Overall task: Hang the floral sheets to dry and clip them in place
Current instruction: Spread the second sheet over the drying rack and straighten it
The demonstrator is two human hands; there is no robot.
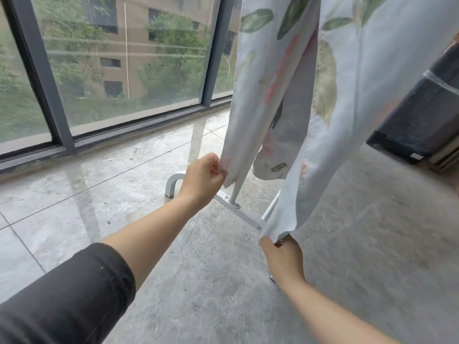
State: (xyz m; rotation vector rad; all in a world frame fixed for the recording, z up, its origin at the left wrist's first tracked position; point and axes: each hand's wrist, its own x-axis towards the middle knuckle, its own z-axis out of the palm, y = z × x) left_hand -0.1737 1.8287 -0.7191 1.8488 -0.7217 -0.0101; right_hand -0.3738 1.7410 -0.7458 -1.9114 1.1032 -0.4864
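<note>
Beside the window [129,70], the sheet [347,100] is hanging lengthwise down over the rack [238,209], its lower corners being pinched by left hand [202,180] and right hand [283,259].

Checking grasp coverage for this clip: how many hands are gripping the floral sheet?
2. The left hand pinches the far bottom corner of the floral sheet by the rack's upright; the right hand pinches the nearer bottom corner.
</note>
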